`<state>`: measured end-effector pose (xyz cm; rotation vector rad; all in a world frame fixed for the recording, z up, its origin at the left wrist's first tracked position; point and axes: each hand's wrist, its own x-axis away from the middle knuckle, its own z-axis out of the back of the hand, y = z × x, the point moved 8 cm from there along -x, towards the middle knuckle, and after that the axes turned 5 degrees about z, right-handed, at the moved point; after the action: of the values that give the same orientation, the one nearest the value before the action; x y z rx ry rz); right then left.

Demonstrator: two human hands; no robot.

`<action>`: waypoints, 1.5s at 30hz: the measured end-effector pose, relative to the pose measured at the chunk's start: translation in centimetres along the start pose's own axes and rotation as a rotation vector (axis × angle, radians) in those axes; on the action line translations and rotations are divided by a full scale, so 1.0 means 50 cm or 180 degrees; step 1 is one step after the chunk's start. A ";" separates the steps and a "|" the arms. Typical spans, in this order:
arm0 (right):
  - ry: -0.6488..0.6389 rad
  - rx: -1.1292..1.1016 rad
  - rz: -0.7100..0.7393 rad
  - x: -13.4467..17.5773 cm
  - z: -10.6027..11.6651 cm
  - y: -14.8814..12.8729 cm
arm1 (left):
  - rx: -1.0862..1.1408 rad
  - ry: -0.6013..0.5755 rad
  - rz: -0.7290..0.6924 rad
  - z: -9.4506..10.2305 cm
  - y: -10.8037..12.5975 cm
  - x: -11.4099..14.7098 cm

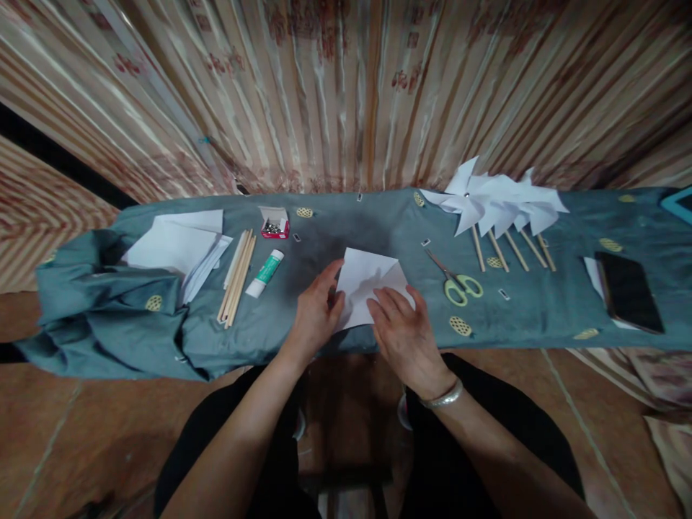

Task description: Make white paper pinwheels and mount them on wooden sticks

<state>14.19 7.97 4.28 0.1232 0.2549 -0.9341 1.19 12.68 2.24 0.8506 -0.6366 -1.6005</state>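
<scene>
A white sheet of paper (pixel 360 274) lies on the cloth in front of me, with a diagonal crease or folded edge towards its upper right corner. My left hand (pixel 316 310) rests at its left edge, thumb and forefinger apart and touching the border. Across the lower right part of the sheet lies my right hand (pixel 403 328), fingers laid on the paper and a bracelet on the wrist. Right of that hand are scissors (pixel 457 285) with green handles. A glue stick (pixel 265 274) lies to the left, beside several wooden sticks (pixel 236 281).
A pile of white paper (pixel 176 245) sits at the left on the teal tablecloth (pixel 378 220). Behind the glue stick stands an opened small red box (pixel 275 225) of metal pins. Several paper pinwheels (pixel 491 202) lie back right; a dark phone (pixel 630 292) rests far right.
</scene>
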 end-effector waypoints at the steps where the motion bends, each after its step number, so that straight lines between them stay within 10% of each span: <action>1: 0.0016 0.0052 -0.0030 0.000 -0.004 -0.003 | -0.0112 -0.0015 -0.0163 -0.002 0.007 0.004; 11: 0.0513 -0.0154 0.0577 0.014 -0.001 -0.025 | -0.1683 0.0190 -0.1310 0.012 0.038 0.044; 22: 0.0478 -0.0586 0.0977 0.051 -0.010 -0.022 | -0.2057 0.0102 -0.1563 0.024 0.026 0.109; 30: 0.0385 -0.1600 0.0312 0.078 -0.024 0.027 | -0.1361 -0.0490 -0.1487 0.013 0.023 0.130; 45: 0.0379 -0.2138 -0.1275 0.037 -0.056 0.113 | -0.1007 -0.0215 -0.0502 0.014 -0.042 0.048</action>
<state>19.35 10.47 1.03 -0.5095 0.7077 -1.1910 -0.79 10.72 0.54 0.6256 -0.3551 -1.8199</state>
